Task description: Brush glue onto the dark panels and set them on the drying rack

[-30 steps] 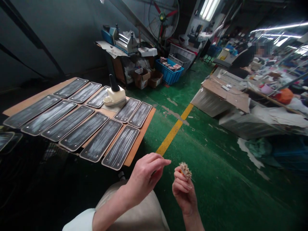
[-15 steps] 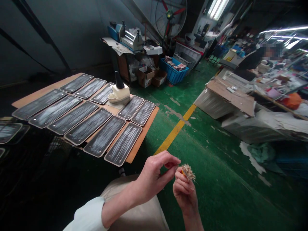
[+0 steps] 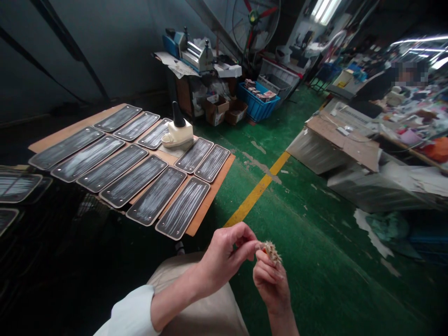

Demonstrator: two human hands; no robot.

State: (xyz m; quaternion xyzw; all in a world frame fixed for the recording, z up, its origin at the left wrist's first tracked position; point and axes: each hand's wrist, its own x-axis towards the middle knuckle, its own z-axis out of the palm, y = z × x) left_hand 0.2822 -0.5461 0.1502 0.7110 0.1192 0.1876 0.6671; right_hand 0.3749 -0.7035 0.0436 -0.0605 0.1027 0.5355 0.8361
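Note:
My right hand [image 3: 271, 282] is wrapped round a small brush with frayed, pale bristles [image 3: 272, 252]; a bit of orange shows at its base, and the rest is hidden in the fist. Close beside it, my left hand [image 3: 224, 256] is closed in a pinch, thumb and fingertips meeting at the bristles' left edge. Whatever lies between those fingertips is too small to make out. Both hands are above my lap, over the green floor. Left of them, several dark, rounded rectangular pieces [image 3: 184, 207] streaked with white lie in rows on a brown board [image 3: 224, 179].
A cream container with a black top [image 3: 178, 128] stands on the board. Farther back are a bench with a roller machine [image 3: 196, 53], a blue crate [image 3: 259, 102], cardboard boxes [image 3: 216, 109] and a large fan [image 3: 255, 21]. A cluttered workbench [image 3: 345, 135] is at right, a person behind it.
The left fingertips have come up against the bristles, which were slightly apart from them. The whole view has shifted a little, so the board and pieces appear farther right.

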